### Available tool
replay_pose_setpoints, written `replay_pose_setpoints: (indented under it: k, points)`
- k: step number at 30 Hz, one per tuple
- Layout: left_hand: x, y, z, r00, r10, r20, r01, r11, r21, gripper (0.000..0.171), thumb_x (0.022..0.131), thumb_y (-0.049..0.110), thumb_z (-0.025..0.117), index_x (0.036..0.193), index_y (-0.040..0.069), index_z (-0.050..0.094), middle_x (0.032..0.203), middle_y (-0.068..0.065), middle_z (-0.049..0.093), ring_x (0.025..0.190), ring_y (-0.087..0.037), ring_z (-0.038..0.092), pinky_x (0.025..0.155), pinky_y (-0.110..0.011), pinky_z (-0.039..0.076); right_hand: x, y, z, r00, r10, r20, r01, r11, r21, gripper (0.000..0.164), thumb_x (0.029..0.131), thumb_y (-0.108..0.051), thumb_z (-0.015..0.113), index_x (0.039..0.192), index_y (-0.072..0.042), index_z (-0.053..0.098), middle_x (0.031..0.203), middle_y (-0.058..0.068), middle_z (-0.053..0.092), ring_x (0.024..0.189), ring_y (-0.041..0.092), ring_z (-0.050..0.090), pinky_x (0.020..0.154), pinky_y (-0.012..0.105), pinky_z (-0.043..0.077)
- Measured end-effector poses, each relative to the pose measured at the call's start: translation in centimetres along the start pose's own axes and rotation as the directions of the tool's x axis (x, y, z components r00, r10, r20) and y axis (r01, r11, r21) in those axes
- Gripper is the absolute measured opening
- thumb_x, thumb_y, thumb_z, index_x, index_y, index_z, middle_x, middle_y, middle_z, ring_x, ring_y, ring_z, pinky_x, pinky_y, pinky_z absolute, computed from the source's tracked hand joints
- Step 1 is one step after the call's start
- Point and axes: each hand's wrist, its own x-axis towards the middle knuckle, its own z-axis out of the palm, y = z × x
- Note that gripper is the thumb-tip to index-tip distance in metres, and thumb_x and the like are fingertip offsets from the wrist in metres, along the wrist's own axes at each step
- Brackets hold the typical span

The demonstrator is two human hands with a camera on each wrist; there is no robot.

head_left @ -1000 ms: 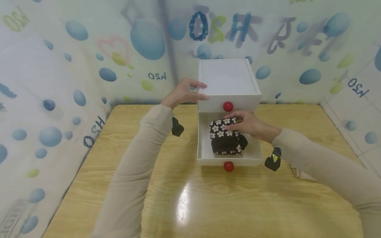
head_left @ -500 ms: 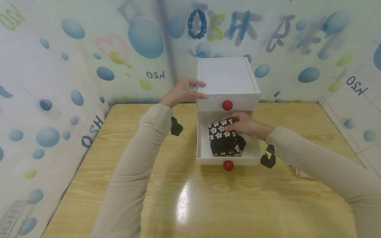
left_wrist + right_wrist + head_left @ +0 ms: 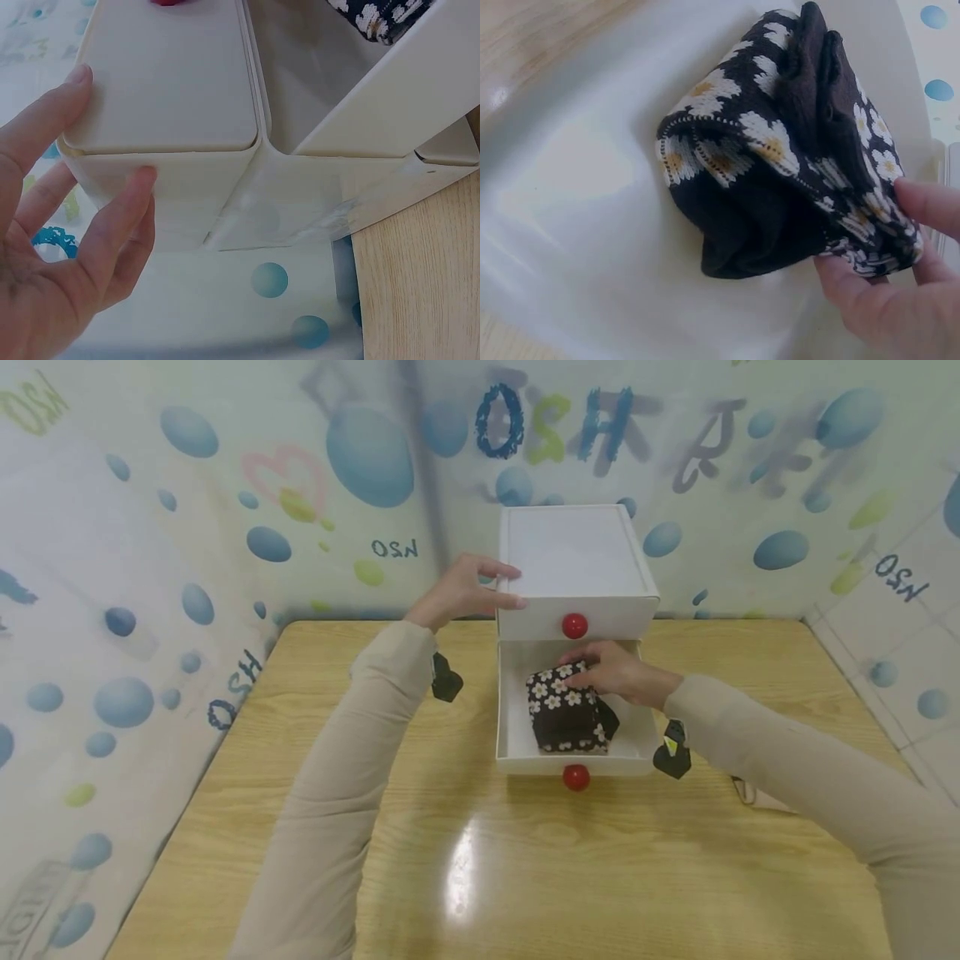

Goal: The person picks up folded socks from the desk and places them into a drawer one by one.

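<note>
Possibly the cloth [image 3: 567, 720], pinched at one end by the right hand [image 3: 621, 677], could unfold beneath it, layers ungripped, the left hand [image 3: 462, 593] spread against the box [image 3: 577, 553].

The daisy-patterned knitwear [image 3: 772, 154] is showing matt, textured cloth, while the drawer unit [image 3: 577, 556] is looking like smooth, low-sheen plastic. Its upper red knob [image 3: 574, 626] is shining glossily, and the wood-grained bench [image 3: 427, 843] is reflecting light.

The wooden table [image 3: 637, 877] bears a white drawer box [image 3: 573, 552] and beige cloth [image 3: 765, 800] (partly hidden).
</note>
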Motion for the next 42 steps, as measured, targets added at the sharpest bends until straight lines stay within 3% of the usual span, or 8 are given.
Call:
replay_pose_setpoints:
  k: [10, 16, 26, 35, 42]
  points:
    - [0.0, 0.1, 0.0, 1.0, -0.007, 0.002, 0.007, 1.0, 0.013, 0.053, 0.072, 0.025, 0.075, 0.119, 0.011, 0.056, 0.124, -0.007, 0.047, 0.104, -0.019, 0.05, 0.07, -0.023, 0.051, -0.2, 0.2, -0.3, 0.999, -0.037, -0.032, 0.037, 0.999, -0.007, 0.038, 0.083, -0.006, 0.059, 0.119, 0.0, 0.049, 0.122, 0.02, 0.045, 0.11, 0.035, 0.045, 0.088, 0.044, 0.043]
    - [0.0, 0.1, 0.0, 1.0, -0.011, 0.001, 0.011, 1.0, 0.012, 0.052, 0.072, 0.024, 0.075, 0.119, 0.011, 0.056, 0.123, -0.007, 0.047, 0.105, -0.019, 0.049, 0.072, -0.025, 0.051, -1.0, -0.1, -0.9, 0.992, -0.107, -0.064, 0.104, 0.994, -0.041, 0.04, 0.084, -0.009, 0.059, 0.12, 0.002, 0.047, 0.125, 0.021, 0.044, 0.113, 0.035, 0.042, 0.091, 0.045, 0.04]
    - [0.0, 0.1, -0.1, 1.0, -0.005, 0.0, 0.005, 1.0, 0.011, 0.053, 0.071, 0.024, 0.075, 0.118, 0.012, 0.057, 0.123, -0.006, 0.047, 0.104, -0.019, 0.05, 0.071, -0.024, 0.051, -2.9, -0.1, -1.7, 0.983, -0.176, -0.055, 0.177, 0.984, 0.014, 0.041, 0.086, -0.012, 0.056, 0.122, 0.004, 0.045, 0.126, 0.021, 0.042, 0.116, 0.035, 0.04, 0.092, 0.046, 0.039]
    - [0.0, 0.0, -0.2, 1.0, -0.003, -0.003, 0.003, 1.0, 0.019, 0.054, 0.07, 0.027, 0.075, 0.119, 0.014, 0.056, 0.124, -0.006, 0.047, 0.102, -0.017, 0.051, 0.069, -0.023, 0.051, -5.6, 0.1, -2.4, 0.954, -0.274, -0.12, 0.282, 0.958, 0.056, 0.044, 0.086, -0.021, 0.059, 0.121, 0.002, 0.046, 0.124, 0.019, 0.046, 0.116, 0.03, 0.041, 0.096, 0.045, 0.034]
    - [-0.1, 0.0, -0.1, 1.0, -0.002, 0.004, 0.002, 1.0, 0.015, 0.053, 0.071, 0.025, 0.075, 0.119, 0.013, 0.056, 0.124, -0.006, 0.047, 0.104, -0.018, 0.049, 0.07, -0.023, 0.051, -8.3, 0.5, -2.0, 0.916, -0.372, -0.15, 0.371, 0.928, -0.034, 0.037, 0.087, -0.02, 0.057, 0.117, 0.002, 0.049, 0.123, 0.016, 0.047, 0.115, 0.029, 0.043, 0.091, 0.044, 0.039]
